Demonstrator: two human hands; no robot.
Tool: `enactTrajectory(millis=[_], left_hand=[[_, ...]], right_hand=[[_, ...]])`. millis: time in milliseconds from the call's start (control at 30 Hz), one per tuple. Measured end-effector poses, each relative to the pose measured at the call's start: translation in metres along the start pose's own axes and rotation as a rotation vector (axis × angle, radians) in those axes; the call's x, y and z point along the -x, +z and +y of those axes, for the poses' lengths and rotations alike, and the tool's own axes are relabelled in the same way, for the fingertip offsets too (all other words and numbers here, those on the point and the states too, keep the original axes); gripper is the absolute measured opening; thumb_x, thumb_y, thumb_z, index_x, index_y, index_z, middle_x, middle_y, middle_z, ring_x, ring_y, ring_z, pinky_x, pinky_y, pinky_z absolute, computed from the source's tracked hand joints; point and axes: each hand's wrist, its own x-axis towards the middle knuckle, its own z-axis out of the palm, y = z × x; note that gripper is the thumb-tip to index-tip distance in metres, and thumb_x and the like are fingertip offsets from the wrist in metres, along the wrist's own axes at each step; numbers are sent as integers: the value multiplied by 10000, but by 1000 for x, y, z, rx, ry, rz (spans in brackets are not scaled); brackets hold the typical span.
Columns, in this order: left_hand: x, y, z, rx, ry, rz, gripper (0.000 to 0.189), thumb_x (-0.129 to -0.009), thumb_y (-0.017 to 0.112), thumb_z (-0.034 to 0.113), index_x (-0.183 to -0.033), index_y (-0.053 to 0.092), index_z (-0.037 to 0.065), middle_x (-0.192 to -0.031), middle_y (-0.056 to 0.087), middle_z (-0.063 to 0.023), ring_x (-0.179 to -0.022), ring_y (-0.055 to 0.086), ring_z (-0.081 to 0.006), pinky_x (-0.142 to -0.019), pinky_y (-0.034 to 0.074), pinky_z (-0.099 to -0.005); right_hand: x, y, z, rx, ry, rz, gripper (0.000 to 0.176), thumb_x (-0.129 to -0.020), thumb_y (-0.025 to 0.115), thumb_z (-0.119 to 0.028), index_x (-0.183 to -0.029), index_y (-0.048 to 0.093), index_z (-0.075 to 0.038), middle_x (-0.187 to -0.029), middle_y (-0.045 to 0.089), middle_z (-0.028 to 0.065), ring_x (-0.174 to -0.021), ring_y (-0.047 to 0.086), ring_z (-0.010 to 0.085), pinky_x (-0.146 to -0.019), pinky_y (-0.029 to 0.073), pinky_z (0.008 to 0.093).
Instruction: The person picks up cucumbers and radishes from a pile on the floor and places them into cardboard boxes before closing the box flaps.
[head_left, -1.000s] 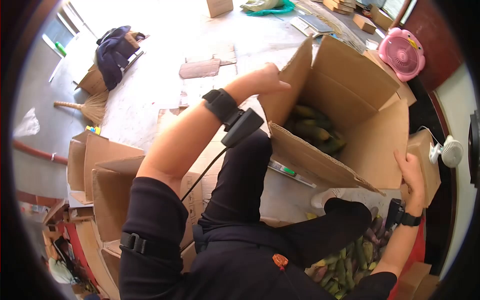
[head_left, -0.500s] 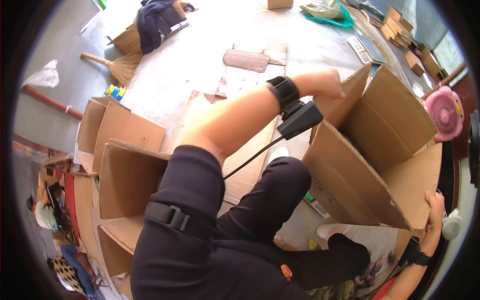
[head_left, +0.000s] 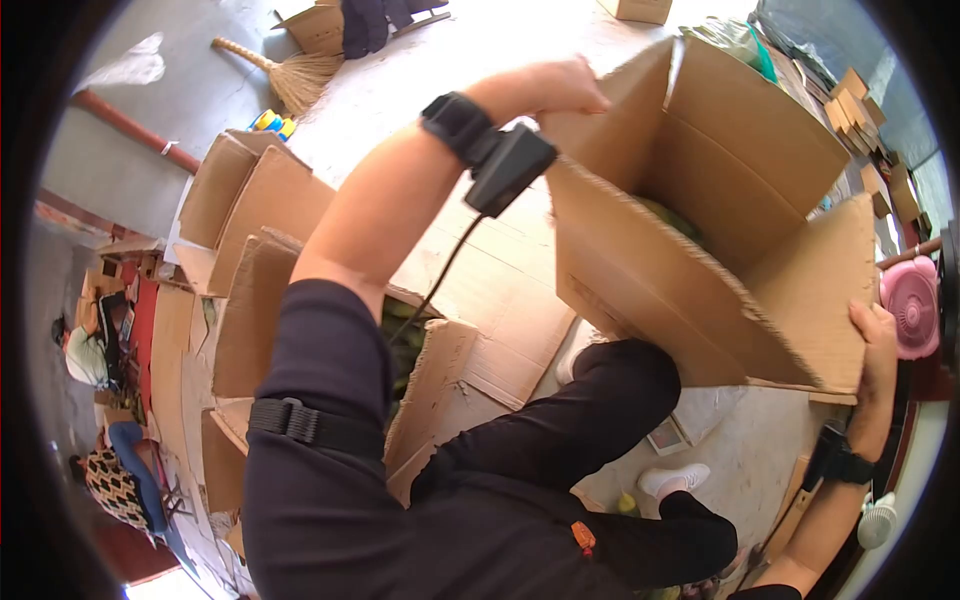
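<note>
An open cardboard box (head_left: pixel 660 270) with raised flaps is held between my two hands, above my bent leg and slightly tilted. My left hand (head_left: pixel 570 90) is closed on its far left flap, the arm stretched across the view. At the right side, my right hand (head_left: pixel 875 335) grips the edge of the near right flap, with part of the fingers hidden by the cardboard. Something green (head_left: pixel 672 217) shows deep inside the box, mostly hidden by the walls. Both wrists wear black straps with a small device.
Other open cardboard boxes (head_left: pixel 250 220) stand at my left, one with green produce (head_left: pixel 405 355) inside. Flattened cardboard (head_left: pixel 490 290) covers the floor ahead. A broom (head_left: pixel 300 80) lies at the far left, and a pink fan (head_left: pixel 910 310) stands at the right. People (head_left: pixel 120 480) sit at the far left.
The box has moved left and farther up in the view with both hands still on it. My view has turned, so the surrounding floor objects have shifted right, and green produce shows at left.
</note>
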Motion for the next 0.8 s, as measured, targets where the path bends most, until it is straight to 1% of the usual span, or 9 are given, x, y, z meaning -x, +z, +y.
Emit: enactTrajectory(millis=[167, 233, 367, 433, 500, 533, 633, 767, 800], left_hand=[[78, -62, -74, -171, -115, 148, 359, -712, 683, 310, -768, 666, -44, -660, 627, -95, -582, 569, -158, -557, 471, -316], [117, -83, -89, -370, -290, 163, 428, -696, 651, 368, -923, 689, 7, -836, 676, -179, -743, 652, -273, -718, 519, -373], [170, -112, -149, -536, -500, 147, 397, -741, 637, 384, -967, 698, 63, -962, 684, -135, -913, 643, -278, -836, 496, -362], [192, -117, -185, -648, -594, 59, 377, -756, 620, 361, -993, 691, 75, -1023, 673, -121, -973, 631, -280, -858, 493, -369], [222, -108, -215, -685, -670, 203, 318, -757, 636, 352, -935, 706, 97, -924, 682, -122, -907, 640, -284, -801, 501, -393], [235, -103, -226, -721, -715, 190, 267, -777, 611, 316, -949, 709, 137, -957, 676, -110, -953, 627, -287, -814, 501, -404], [263, -115, -238, -599, -734, 282, 228, -791, 613, 282, -933, 705, 130, -1003, 655, -127, -982, 605, -303, -841, 488, -416], [293, -141, -253, -789, -730, 707, 390, -780, 645, 303, -1137, 619, 149, -1170, 580, -85, -1108, 535, -309, -896, 465, -475], [301, -143, -260, -819, -819, 696, 446, -762, 671, 287, -1182, 584, 162, -1196, 568, -78, -1136, 518, -307, -896, 468, -471]], right_hand=[[-8, 118, 15, -47, -71, -115, 181, -887, 559, -143, -897, 645, 16, -778, 635, 26, -668, 566, 81, -619, 444, 230], [-9, 163, 26, -66, -96, -188, 181, -892, 561, -141, -853, 655, 9, -719, 616, 2, -601, 535, 64, -543, 418, 216], [-6, 252, 42, -140, -77, -310, 184, -874, 578, -147, -826, 663, 9, -638, 575, -26, -499, 478, 45, -424, 350, 214], [1, 292, 50, -132, -47, -401, 183, -859, 582, -152, -814, 659, 7, -617, 563, -24, -481, 467, 46, -418, 349, 219], [7, 325, 57, -137, 17, -460, 178, -850, 580, -150, -788, 654, 0, -615, 565, -10, -476, 471, 56, -421, 356, 220], [6, 343, 72, -159, -10, -419, 202, -849, 583, -159, -702, 616, -24, -594, 546, -3, -454, 466, 71, -415, 363, 226], [15, 349, 51, -137, 29, -488, 244, -848, 594, -173, -651, 570, -31, -576, 520, 0, -466, 469, 76, -434, 380, 227], [20, 330, 40, -130, 52, -504, 322, -901, 584, -246, -660, 545, -36, -585, 531, 18, -504, 485, 72, -465, 385, 215], [18, 321, 47, -96, 35, -485, 339, -922, 563, -274, -675, 555, -41, -602, 551, 31, -498, 489, 78, -461, 384, 215]])
